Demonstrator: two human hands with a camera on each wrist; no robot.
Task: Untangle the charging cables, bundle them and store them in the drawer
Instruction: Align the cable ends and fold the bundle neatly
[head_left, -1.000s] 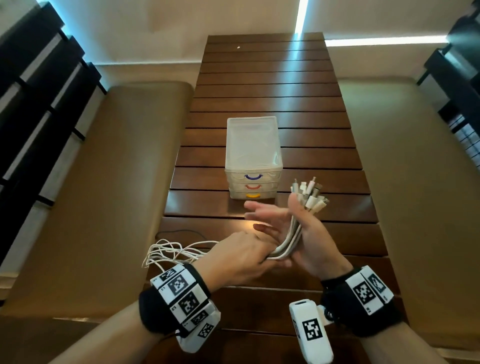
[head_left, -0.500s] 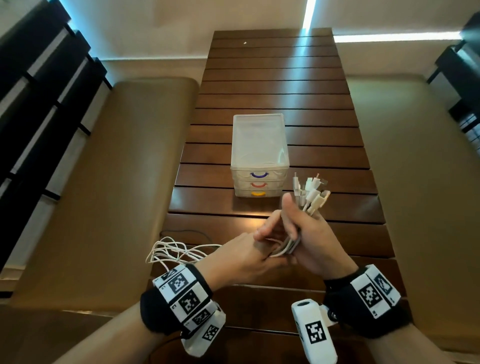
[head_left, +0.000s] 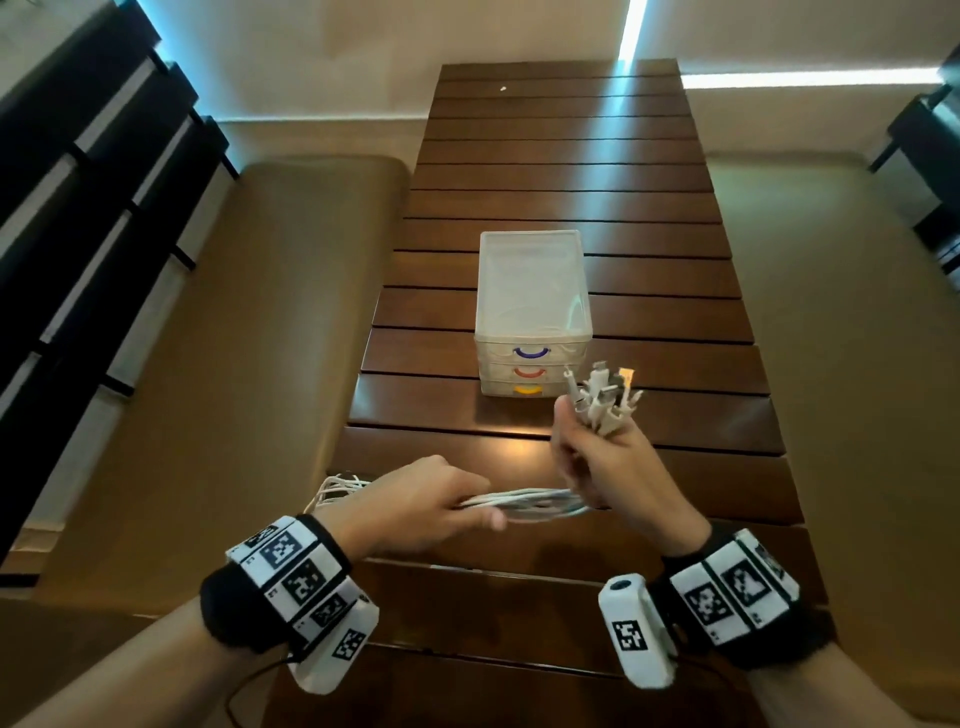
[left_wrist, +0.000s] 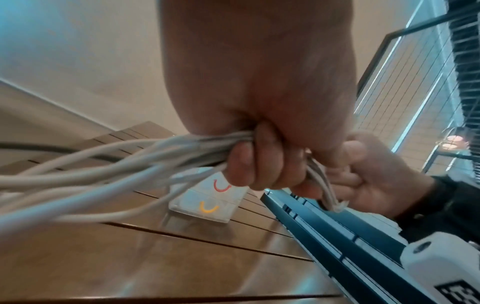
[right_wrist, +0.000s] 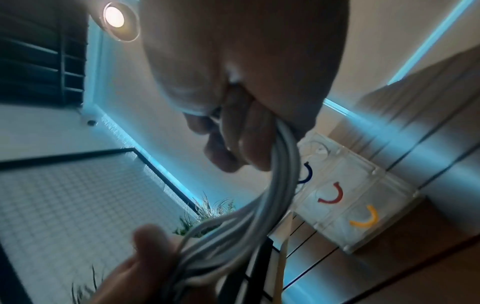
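Several white charging cables (head_left: 524, 503) run as one bundle between my two hands above the near end of the wooden table (head_left: 566, 171). My right hand (head_left: 597, 452) grips the bundle just below the plugs (head_left: 602, 397), which fan out upward. My left hand (head_left: 436, 506) grips the same bundle (left_wrist: 145, 162) lower down, and the loose tails (head_left: 337, 486) trail off to the left behind it. A small translucent drawer unit (head_left: 532, 291) with blue, red and yellow handles stands just beyond the hands, all three drawers closed. The right wrist view shows the cables (right_wrist: 272, 185) passing through my curled fingers.
Tan benches (head_left: 249, 364) flank the table on both sides. Dark slatted chair backs (head_left: 78, 171) stand at the far left, another dark frame at the far right. A thin dark cord (left_wrist: 52, 150) lies on the table near the left edge.
My left hand has slid left along the bundle, away from the right hand, stretching the cables straight between them. The right hand has closed round the plug end and risen slightly.
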